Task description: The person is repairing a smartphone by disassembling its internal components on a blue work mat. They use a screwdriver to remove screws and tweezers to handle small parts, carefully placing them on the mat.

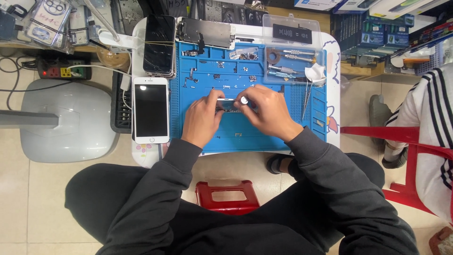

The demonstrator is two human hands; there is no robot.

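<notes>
Head view — both hands' fingers pinch tight: right hand [269, 111] screwdriver [244, 100], left hand [203, 115] phone part [228, 106].

The person wears a dark charcoal long-sleeved top with ribbed cuffs at both wrists, matching dark trousers, and a dark sandal on one foot; left hand [202, 118] and right hand [266, 112] are bare.

Small white counter [332, 61] w/ blue mat

Blue mat [264, 137] under both grips; white phone [151, 110] left of left grip, on counter.

part under fingers [222, 101] hidden, screws [222, 75] tiny
</notes>
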